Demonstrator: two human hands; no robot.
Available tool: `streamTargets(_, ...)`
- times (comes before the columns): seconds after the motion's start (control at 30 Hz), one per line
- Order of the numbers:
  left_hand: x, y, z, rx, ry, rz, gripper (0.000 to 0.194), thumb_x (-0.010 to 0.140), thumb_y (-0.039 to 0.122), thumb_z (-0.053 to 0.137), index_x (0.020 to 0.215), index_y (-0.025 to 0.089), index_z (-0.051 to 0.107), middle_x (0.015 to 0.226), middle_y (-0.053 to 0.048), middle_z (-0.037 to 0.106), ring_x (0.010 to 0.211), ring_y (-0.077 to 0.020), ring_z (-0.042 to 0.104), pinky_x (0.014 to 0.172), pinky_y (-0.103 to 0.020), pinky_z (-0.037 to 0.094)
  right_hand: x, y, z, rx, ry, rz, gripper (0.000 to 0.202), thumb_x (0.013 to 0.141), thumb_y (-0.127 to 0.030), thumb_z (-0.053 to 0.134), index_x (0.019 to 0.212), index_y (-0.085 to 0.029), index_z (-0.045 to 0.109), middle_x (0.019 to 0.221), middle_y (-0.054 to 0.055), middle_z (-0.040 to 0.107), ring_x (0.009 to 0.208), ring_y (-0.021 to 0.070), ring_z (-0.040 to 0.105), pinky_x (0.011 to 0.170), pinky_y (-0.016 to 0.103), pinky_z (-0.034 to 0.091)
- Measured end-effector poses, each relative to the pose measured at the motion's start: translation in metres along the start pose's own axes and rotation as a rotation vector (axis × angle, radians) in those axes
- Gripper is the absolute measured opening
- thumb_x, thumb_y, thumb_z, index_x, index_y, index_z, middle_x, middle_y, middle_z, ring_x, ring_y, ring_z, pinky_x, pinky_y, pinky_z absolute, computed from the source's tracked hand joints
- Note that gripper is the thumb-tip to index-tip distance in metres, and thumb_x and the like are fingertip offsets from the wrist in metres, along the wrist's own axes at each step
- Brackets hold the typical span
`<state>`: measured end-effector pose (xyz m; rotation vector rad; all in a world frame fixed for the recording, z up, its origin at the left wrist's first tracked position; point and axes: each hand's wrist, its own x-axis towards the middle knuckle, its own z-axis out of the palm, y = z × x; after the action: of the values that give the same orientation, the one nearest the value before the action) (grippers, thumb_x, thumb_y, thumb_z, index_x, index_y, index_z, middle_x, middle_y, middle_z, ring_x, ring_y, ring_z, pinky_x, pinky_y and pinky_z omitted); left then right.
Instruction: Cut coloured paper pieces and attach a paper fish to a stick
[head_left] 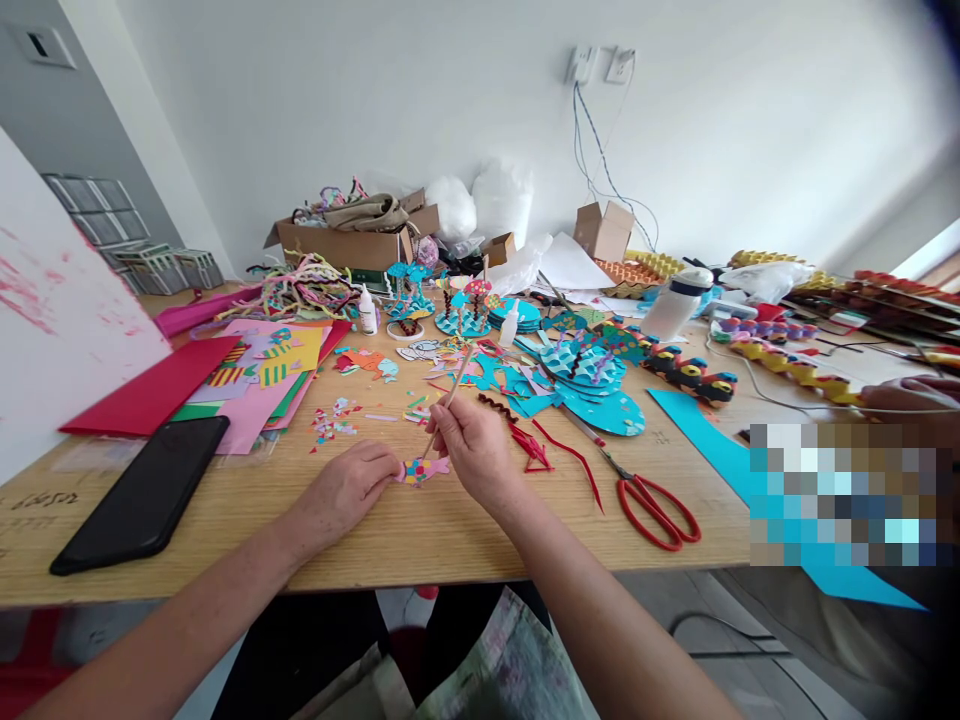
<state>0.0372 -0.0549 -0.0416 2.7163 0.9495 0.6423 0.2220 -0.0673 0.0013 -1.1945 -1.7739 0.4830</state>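
Observation:
A small pink paper fish [420, 470] with blue, yellow and red patches lies flat on the table before me. My left hand [349, 490] is closed, its fingertips pressed on the fish's left end. In my right hand [472, 445] is a thin wooden stick [459, 378], gripped like a pencil and slanting, its lower tip at the fish. Tiny coloured paper bits [334, 420] are scattered just beyond my left hand. Red pipe cleaners [532, 448] lie to the right of my right hand.
Red-handled scissors [660, 512] and a blue paper strip [705, 440] lie at right, a black phone [142, 495] at left. Glue bottles [367, 310], blue paper discs [600, 405] and a water bottle [677, 305] stand or lie farther back. Another person's hand [911, 395] is at far right.

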Motion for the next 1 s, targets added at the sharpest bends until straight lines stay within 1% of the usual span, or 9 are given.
streamTargets(0.1,0.000,0.000,0.000,-0.001,0.006,-0.001,0.018,0.082,0.013,0.041,0.080,0.019,0.057,0.082,-0.003,0.060,0.082,-0.0156,0.053,0.074,-0.029,0.043,0.000,0.001,0.002,-0.017,-0.034,0.005,0.025,0.087,-0.027,0.035,0.066,-0.019,0.047,0.051,-0.003,0.051,0.045,0.0077,0.051,0.045,0.016,0.037)
streamTargets(0.27,0.000,0.000,0.000,0.004,0.006,-0.003,0.017,0.082,0.012,0.041,0.081,0.019,0.057,0.083,-0.003,0.059,0.083,-0.0158,0.053,0.075,-0.029,0.043,0.001,0.002,0.002,-0.019,-0.012,0.000,0.024,0.086,-0.026,0.036,0.066,-0.019,0.048,0.051,-0.003,0.052,0.046,0.0078,0.051,0.046,0.017,0.037)
streamTargets(0.4,0.001,0.001,-0.001,0.003,0.009,-0.009,0.017,0.082,0.011,0.041,0.081,0.019,0.057,0.083,-0.002,0.059,0.082,-0.0156,0.053,0.075,-0.029,0.042,-0.003,0.000,-0.003,0.007,-0.029,0.014,0.025,0.086,-0.027,0.037,0.065,-0.019,0.049,0.050,-0.003,0.051,0.045,0.0086,0.050,0.047,0.018,0.038)
streamTargets(0.47,0.001,0.002,-0.001,-0.006,0.003,-0.011,0.017,0.082,0.011,0.041,0.082,0.019,0.057,0.084,-0.002,0.059,0.084,-0.0154,0.052,0.075,-0.029,0.042,-0.008,-0.004,-0.012,0.065,0.040,0.026,0.025,0.086,-0.029,0.038,0.068,-0.018,0.051,0.053,-0.002,0.051,0.047,0.0094,0.050,0.047,0.020,0.039)
streamTargets(0.67,0.002,0.006,-0.003,-0.066,0.024,-0.046,0.017,0.081,0.012,0.042,0.081,0.019,0.058,0.083,-0.002,0.061,0.082,-0.0144,0.054,0.074,-0.027,0.043,-0.030,-0.009,-0.042,0.308,0.391,0.103,0.025,0.084,-0.036,0.042,0.072,-0.018,0.055,0.055,-0.003,0.045,0.048,0.0088,0.043,0.047,0.021,0.037)
streamTargets(0.73,0.002,0.004,-0.010,-0.123,0.087,-0.112,0.015,0.081,0.015,0.044,0.083,0.019,0.058,0.081,-0.002,0.062,0.077,-0.0135,0.056,0.070,-0.025,0.044,-0.038,-0.005,-0.047,0.424,0.456,0.176,0.026,0.083,-0.038,0.044,0.074,-0.018,0.057,0.054,-0.004,0.045,0.047,0.0081,0.041,0.044,0.020,0.034)
streamTargets(0.83,0.001,-0.009,-0.032,-0.208,0.289,-0.285,0.012,0.078,0.019,0.046,0.082,0.018,0.057,0.078,-0.001,0.062,0.070,-0.0130,0.056,0.064,-0.024,0.045,-0.050,0.008,-0.051,0.659,0.492,0.287,0.023,0.080,-0.039,0.050,0.081,-0.019,0.061,0.058,-0.001,0.052,0.047,0.0083,0.044,0.040,0.019,0.033)
streamTargets(0.93,-0.004,-0.032,-0.057,-0.258,0.454,-0.467,0.015,0.075,0.028,0.048,0.081,0.018,0.057,0.076,0.000,0.061,0.068,-0.0136,0.056,0.062,-0.024,0.045,-0.064,0.021,-0.055,0.722,0.453,0.316,0.017,0.076,-0.033,0.058,0.084,-0.021,0.064,0.069,0.003,0.059,0.054,0.0104,0.052,0.042,0.020,0.037)
streamTargets(1.0,-0.009,-0.047,-0.070,-0.270,0.480,-0.550,0.019,0.073,0.032,0.048,0.081,0.018,0.056,0.074,0.000,0.060,0.068,-0.0144,0.056,0.060,-0.024,0.045,-0.073,0.030,-0.057,0.678,0.404,0.302,0.016,0.074,-0.029,0.060,0.088,-0.022,0.065,0.079,0.005,0.063,0.063,0.0125,0.056,0.046,0.021,0.041)
